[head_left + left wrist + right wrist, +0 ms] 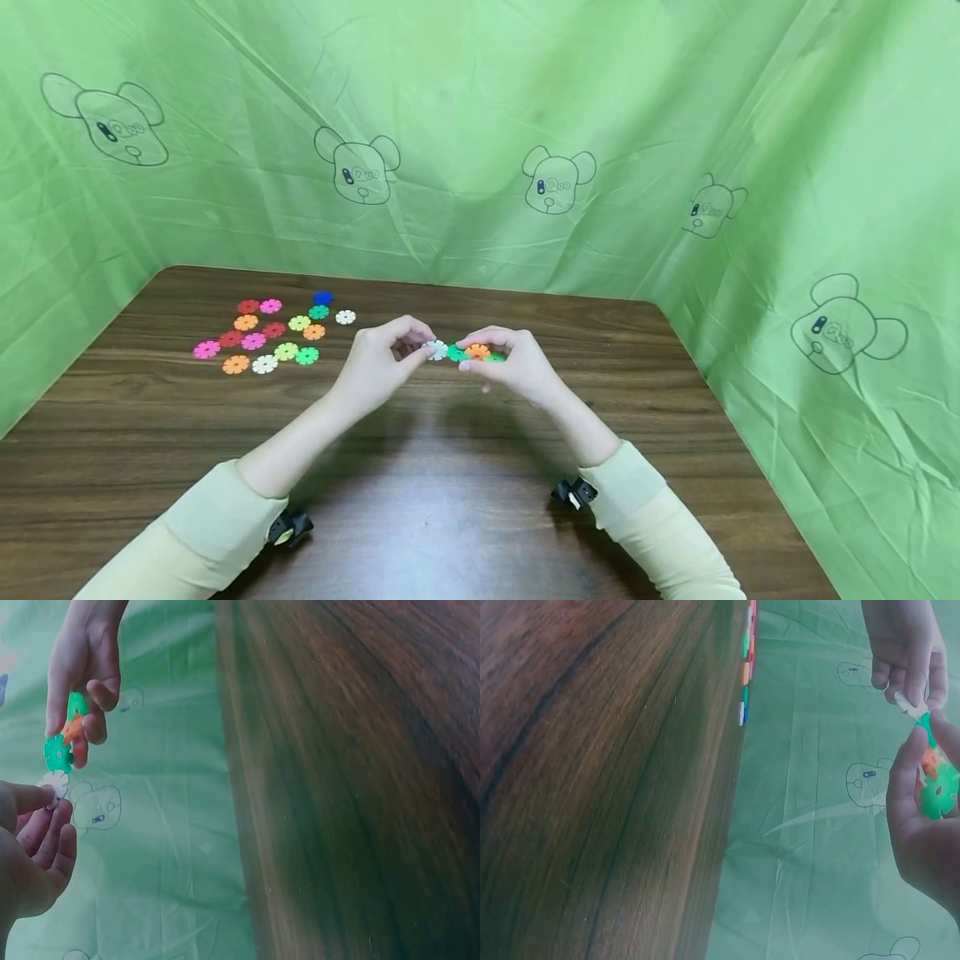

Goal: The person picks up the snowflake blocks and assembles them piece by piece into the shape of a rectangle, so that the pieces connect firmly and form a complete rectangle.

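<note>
Above the table, both hands meet at a short row of notched plastic discs. My left hand [382, 357] pinches a white disc [437, 350] between thumb and fingers. A green disc [456, 353] sits right beside it, their edges meeting. My right hand [517, 362] grips the other part of the row, where an orange disc [477, 352] shows between thumb and forefinger. Another green disc [938, 791] is at the far end, partly covered by the right hand in the head view. In the left wrist view the row runs white, green [57, 754], orange [72, 730], green [77, 705].
Loose discs lie spread on the table's left: pink [207, 350], red [248, 307], blue [323, 297], yellow-green [286, 352], orange [236, 364], green [307, 356] and white [265, 364]. The brown wooden table [435, 517] is bordered by a green curtain [465, 242].
</note>
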Demonstrator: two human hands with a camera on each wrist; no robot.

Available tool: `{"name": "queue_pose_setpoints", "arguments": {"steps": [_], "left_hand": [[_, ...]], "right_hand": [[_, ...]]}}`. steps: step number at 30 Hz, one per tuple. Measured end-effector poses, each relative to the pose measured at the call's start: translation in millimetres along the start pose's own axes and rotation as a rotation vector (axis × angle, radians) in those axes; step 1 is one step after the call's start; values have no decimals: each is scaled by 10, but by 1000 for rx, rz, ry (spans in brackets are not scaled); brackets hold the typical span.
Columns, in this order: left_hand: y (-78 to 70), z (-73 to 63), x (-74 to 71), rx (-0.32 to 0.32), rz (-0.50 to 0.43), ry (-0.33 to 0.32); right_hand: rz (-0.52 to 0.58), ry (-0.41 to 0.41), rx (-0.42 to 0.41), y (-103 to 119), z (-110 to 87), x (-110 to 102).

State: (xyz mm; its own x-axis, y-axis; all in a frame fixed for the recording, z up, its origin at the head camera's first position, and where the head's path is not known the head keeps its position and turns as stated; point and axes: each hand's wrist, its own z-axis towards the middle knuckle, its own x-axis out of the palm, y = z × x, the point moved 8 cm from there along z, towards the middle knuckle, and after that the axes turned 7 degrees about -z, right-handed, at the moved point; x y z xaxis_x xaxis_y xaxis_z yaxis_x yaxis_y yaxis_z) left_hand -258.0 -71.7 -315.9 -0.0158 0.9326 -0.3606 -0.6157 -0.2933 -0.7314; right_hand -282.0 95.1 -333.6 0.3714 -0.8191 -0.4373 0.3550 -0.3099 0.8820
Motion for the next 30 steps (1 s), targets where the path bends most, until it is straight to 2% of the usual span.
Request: {"name": "queue_pose_setpoints", "arguments": {"steps": [4,11,20,30], "left_hand": [[1,-2,34,14,-8,3],[-43,-11,24,52,-6,-21],[-102,-23,0,83,-31,-55],[-150,-21,21,84,-53,-74]], "right_hand": [[-14,20,-17,133,-44,8],[-59,-5,-14,165,-56,-22],[-37,-5,-45,225,-63,-27],[20,-8,-33,258,-93,-61]]}}
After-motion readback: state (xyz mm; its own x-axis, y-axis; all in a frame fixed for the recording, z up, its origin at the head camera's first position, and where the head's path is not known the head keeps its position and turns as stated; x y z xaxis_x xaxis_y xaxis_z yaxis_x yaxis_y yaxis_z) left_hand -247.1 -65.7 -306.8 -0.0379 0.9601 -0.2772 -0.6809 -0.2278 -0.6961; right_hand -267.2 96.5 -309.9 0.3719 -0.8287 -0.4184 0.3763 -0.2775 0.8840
